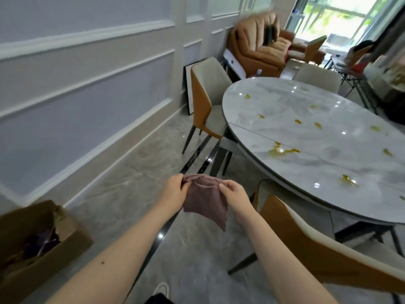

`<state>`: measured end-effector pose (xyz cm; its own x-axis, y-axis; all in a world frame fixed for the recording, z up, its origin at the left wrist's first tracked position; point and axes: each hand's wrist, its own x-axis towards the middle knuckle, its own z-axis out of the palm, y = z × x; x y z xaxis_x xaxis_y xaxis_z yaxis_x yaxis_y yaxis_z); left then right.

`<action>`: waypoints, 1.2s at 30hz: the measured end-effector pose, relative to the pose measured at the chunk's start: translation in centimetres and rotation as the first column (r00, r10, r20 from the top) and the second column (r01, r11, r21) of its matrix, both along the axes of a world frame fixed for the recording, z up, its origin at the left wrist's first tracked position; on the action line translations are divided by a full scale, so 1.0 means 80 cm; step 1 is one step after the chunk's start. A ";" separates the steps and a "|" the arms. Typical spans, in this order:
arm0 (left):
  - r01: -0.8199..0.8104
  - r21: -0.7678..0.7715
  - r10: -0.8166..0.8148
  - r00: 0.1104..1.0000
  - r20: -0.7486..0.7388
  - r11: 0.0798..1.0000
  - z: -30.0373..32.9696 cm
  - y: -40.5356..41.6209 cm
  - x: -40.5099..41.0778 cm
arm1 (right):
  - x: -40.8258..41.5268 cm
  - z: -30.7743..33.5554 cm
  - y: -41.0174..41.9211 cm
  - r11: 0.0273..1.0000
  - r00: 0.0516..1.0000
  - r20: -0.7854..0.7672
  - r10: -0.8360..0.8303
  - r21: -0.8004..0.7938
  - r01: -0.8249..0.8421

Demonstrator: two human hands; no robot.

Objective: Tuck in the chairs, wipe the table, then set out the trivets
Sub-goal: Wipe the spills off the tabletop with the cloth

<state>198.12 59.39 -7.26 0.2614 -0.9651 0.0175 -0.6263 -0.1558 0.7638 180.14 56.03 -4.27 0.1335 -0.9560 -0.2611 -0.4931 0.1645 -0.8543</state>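
Your left hand (174,190) and right hand (233,194) each pinch a top corner of the mauve cloth (203,202), fingers curled on its hem | cloth hangs between them above the floor, left of the marble table (306,128) | yellow spills (281,149) dot the tabletop | nearest chair (324,253) sits tucked under the table's edge

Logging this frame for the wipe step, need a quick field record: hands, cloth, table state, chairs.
left hand: pinches cloth's top left edge
right hand: pinches cloth's top right edge
cloth: mauve, hanging between hands above floor, not on table
table: marble top, yellow spills scattered, unwiped
near chair: tucked at table edge
far chair: beside table
cardboard box: on floor, left
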 end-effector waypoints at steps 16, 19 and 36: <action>0.295 -0.052 -0.290 0.953 0.083 0.954 -0.002 -0.249 0.022 | 0.020 0.006 -0.186 0.947 0.944 0.101 -0.314 -0.033 0.319; 0.310 -0.027 -0.305 0.946 0.104 0.950 -0.006 -0.300 0.015 | 0.014 -0.002 -0.233 0.935 0.925 0.143 -0.351 0.008 0.354; 0.321 -0.068 -0.302 0.931 0.206 0.945 -0.007 -0.619 -0.042 | -0.039 -0.010 -0.554 0.873 0.847 0.211 -0.489 0.124 0.473</action>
